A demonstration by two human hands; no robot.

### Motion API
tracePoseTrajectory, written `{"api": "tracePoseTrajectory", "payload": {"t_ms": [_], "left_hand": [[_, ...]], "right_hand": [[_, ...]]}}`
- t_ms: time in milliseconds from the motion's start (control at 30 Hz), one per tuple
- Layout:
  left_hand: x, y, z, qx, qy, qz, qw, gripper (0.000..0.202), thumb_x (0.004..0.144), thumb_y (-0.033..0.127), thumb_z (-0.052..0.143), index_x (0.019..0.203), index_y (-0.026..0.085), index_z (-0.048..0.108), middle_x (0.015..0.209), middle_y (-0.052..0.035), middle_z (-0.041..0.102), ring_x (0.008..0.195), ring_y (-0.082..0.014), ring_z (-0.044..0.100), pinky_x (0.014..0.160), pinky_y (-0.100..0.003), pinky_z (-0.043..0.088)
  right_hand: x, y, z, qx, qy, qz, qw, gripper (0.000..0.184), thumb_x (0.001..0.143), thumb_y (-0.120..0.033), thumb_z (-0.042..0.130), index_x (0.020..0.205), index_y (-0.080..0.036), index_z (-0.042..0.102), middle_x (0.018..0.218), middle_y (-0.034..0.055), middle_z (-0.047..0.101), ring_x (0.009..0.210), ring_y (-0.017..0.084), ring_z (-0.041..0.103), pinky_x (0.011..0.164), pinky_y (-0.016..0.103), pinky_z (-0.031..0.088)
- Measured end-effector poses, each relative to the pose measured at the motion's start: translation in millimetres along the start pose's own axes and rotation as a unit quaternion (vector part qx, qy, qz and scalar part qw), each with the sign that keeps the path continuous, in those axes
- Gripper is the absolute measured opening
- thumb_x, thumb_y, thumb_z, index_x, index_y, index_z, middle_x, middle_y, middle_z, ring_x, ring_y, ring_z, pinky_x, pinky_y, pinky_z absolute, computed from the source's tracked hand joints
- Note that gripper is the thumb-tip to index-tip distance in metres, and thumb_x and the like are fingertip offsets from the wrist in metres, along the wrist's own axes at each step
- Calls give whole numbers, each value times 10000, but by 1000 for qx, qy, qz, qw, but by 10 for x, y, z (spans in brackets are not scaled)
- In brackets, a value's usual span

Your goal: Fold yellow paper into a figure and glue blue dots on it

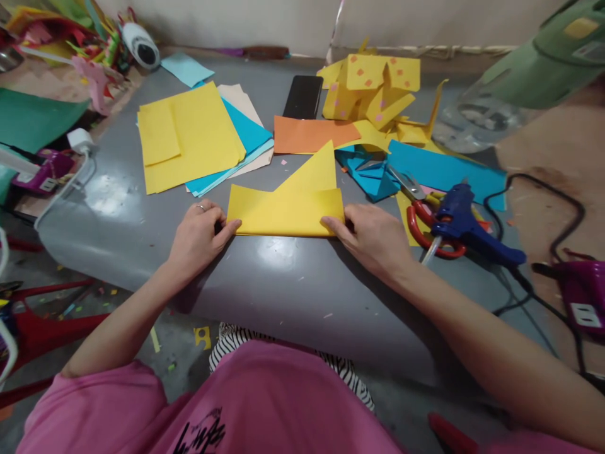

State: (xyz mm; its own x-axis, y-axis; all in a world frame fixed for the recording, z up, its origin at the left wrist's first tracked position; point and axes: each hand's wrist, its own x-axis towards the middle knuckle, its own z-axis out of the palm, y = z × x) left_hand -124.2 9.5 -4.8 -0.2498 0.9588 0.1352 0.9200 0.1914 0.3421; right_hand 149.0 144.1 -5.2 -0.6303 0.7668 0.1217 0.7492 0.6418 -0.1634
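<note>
You are pressing the fingertips of your left hand [198, 236] on the near left corner of the folded yellow paper [288, 208] and those of your right hand [373, 239] on its right corner, neither hand closing around it. The paper is lying flat on the bench [283, 284]. Being thin, light and probably slippery, it is best held at the corners. Scissors [425, 227] are lying right of it, and a phone [303, 96] beyond.

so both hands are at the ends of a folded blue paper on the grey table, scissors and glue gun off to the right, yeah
Not quite: the folded paper is yellow, not blue. The head view shows the left hand and right hand at its ends on the grey table, with the scissors and glue gun off to the right.
</note>
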Motion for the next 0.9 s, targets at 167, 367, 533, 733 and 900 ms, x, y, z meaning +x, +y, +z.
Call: {"api": "tracePoseTrajectory", "payload": {"t_ms": [167,367,533,733,900], "left_hand": [[21,19,-12,18,-9,-8,1000,305,934,412,550,712,231,448,853,-58,595,878,-244,557,753,-350,433],[38,-13,-8,-11,2,-4,1000,301,934,400,553,708,232,449,834,-51,590,828,-230,558,744,-355,445],[33,-40,0,-27,11,-6,1000,254,925,388,569,745,228,487,846,-42,599,805,-212,556,732,-345,450],[28,-55,-1,-31,6,-4,999,245,916,393,589,764,227,493,853,-45,593,832,-223,549,733,-351,436],[23,-50,2,-29,8,-4,1000,241,906,380,602,763,227,482,881,-49,586,831,-222,549,738,-351,439]], "right_hand": [[13,3,-13,17,1,21,1000,436,962,-482,521,633,-242,365,684,70,589,706,221,535,606,344,269],[-22,137,-137,203,-48,-26,978,370,964,-496,506,715,-227,555,704,24,584,628,168,512,590,312,362],[-25,183,-128,212,-39,-47,975,362,963,-463,509,685,-233,542,694,24,566,658,180,521,623,327,393],[-28,143,-86,178,-56,-34,982,310,901,-414,584,669,-232,488,731,37,567,732,212,545,677,355,374],[-61,151,-78,166,-58,-34,984,273,911,-404,565,709,-228,510,853,65,599,819,235,559,734,375,384]]}}
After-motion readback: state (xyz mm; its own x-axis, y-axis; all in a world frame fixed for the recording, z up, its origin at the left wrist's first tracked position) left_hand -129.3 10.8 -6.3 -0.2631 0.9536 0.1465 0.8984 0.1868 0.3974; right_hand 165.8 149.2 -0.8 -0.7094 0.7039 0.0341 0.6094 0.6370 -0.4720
